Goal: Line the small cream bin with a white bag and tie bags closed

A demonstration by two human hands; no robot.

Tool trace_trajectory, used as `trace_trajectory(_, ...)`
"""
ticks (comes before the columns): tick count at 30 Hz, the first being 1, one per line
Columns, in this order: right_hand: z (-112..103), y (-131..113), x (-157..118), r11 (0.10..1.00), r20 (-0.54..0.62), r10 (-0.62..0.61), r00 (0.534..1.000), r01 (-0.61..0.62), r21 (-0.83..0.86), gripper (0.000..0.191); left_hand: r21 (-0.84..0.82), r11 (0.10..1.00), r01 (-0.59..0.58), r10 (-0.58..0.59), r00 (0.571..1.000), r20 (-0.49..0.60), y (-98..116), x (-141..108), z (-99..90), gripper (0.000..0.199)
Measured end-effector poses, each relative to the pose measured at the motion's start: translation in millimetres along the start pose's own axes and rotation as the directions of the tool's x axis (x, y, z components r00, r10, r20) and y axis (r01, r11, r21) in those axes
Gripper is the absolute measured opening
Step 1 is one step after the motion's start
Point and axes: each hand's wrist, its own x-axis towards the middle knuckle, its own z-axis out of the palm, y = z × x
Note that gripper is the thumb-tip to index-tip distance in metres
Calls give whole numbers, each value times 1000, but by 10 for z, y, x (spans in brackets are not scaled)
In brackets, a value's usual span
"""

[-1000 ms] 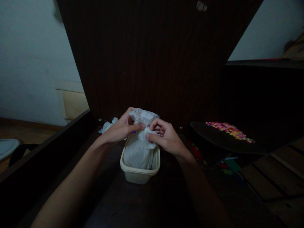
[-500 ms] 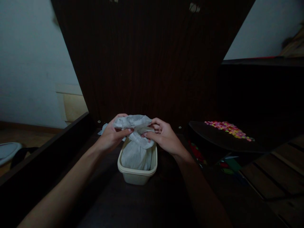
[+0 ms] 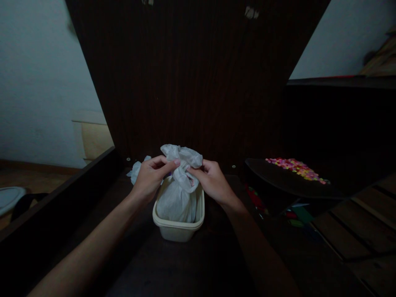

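A thin whitish plastic bag (image 3: 177,202) stands in a cream rectangular tub (image 3: 179,227), its body bulging and its upper part gathered and twisted. My left hand (image 3: 151,175) pinches the gathered neck between thumb and fingers from the left. From the right, my right hand (image 3: 212,179) grips the same bunched plastic, with the thumb pressed into a fold. The loose top of the bag stands up above both hands. What the bag contains is hidden.
Another crumpled whitish piece of plastic (image 3: 135,171) lies behind my left hand. A dark upright panel (image 3: 192,82) rises behind the tub. At right, a curved dark shelf (image 3: 278,181) bears many small colourful pieces (image 3: 297,169). A low dark board (image 3: 55,198) runs along the left.
The bag's top now stands up more and is bunched tighter. My left hand has shifted right, in front of the neck, uncovering more of the crumpled plastic behind it.
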Motion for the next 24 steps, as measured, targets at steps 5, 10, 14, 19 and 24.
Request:
trace_trajectory(5, 5, -8, 13, 999, 6, -34, 999, 34, 23, 18, -46, 997, -64, 71, 979, 190, 18, -34, 29, 27)
trace_trajectory(10, 10, -32, -8, 999, 42, -49, 998, 48, 18, 13, -118, 990, -75, 98, 974, 204, -23, 19, 80, 37)
trace_trajectory(14, 17, -86, -60, 999, 35, 48, 998, -47, -28, 25, -147, 986, -74, 84, 995, 59, -81, 96, 111, 28)
trace_trajectory(19, 13, -123, -113, 991, 55, -31, 998, 38, -130, 27, -192, 980, 51, -59, 998, -38, -119, 139, 135, 31)
trace_trajectory(24, -36, -133, -143, 955, 100, -93, 991, 117, -273, 21, -89, 996, 15, -17, 1000, -24, -72, 119, 102, 36)
